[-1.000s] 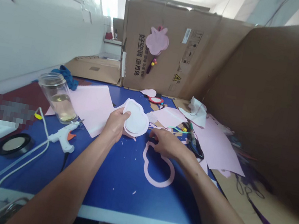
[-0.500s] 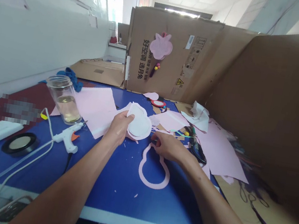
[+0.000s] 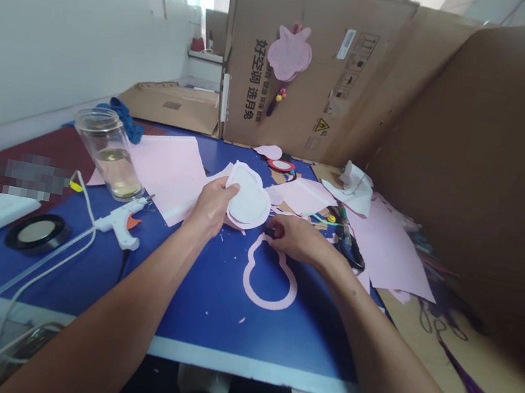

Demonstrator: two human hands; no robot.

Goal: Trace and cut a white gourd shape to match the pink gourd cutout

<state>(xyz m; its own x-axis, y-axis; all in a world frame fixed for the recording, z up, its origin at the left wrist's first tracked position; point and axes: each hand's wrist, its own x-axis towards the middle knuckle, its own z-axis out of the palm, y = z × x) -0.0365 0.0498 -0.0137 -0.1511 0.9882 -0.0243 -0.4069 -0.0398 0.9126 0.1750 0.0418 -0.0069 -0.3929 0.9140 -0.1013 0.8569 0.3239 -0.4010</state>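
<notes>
My left hand (image 3: pixel 211 206) is closed on a gourd-shaped paper cutout (image 3: pixel 250 200), thumb on top of its left edge. The cutout's white face is up, with a raised inner outline and a pink layer showing beneath. To its right, my right hand (image 3: pixel 300 238) pinches the narrow top of a pink gourd-shaped outline (image 3: pixel 266 303), an open ring of foam or paper. The fingertips hide the ring's top end. Its wide end extends toward me over the blue tabletop (image 3: pixel 197 337).
On the left are a white glue gun (image 3: pixel 119 223), a black tape roll (image 3: pixel 37 233) and a glass jar (image 3: pixel 118 164) with liquid. Pink sheets (image 3: pixel 165 169) lie behind my hands. A cardboard wall (image 3: pixel 352 117) bears a pink ornament (image 3: pixel 290 56). A purple tassel (image 3: pixel 467 385) lies right.
The camera view has tilted downward, so the scene sits higher. My right hand and the pink outline have shifted slightly left. Both hands keep their hold.
</notes>
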